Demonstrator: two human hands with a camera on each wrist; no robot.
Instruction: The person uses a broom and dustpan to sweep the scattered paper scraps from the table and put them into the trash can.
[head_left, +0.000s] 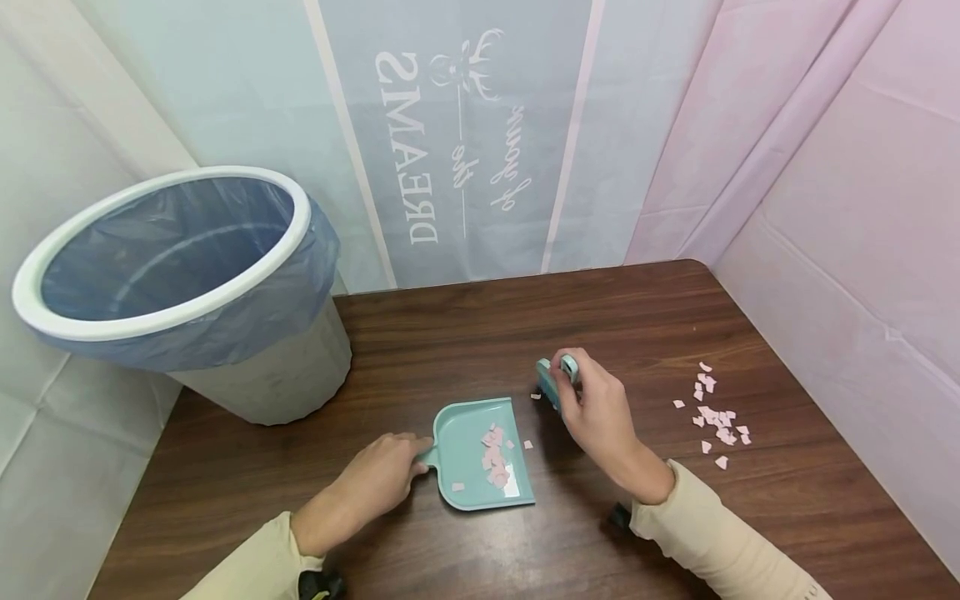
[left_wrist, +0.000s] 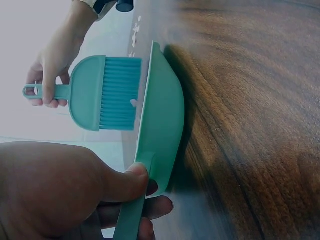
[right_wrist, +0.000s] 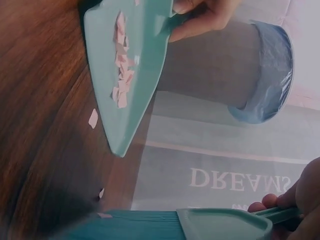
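In the head view my left hand (head_left: 378,477) grips the handle of a teal dustpan (head_left: 459,433) lying on the table. Pink paper scraps (head_left: 495,462) are gathered in the pan, and one lies apart near its handle side. My right hand (head_left: 596,408) holds a small teal hand brush (head_left: 549,383) by its handle, upright, bristles down, to the right of the pan's lip. A couple of loose scraps (right_wrist: 93,118) lie between lip and brush in the right wrist view. The left wrist view shows a scrap against the brush bristles (left_wrist: 120,95).
A scattered group of pink scraps (head_left: 720,423) lies on the right of the brown wooden table (head_left: 450,333). At the left stands a bin (head_left: 273,371) with a white rim and blue liner. Printed cloth walls (head_left: 465,150) enclose the back and sides.
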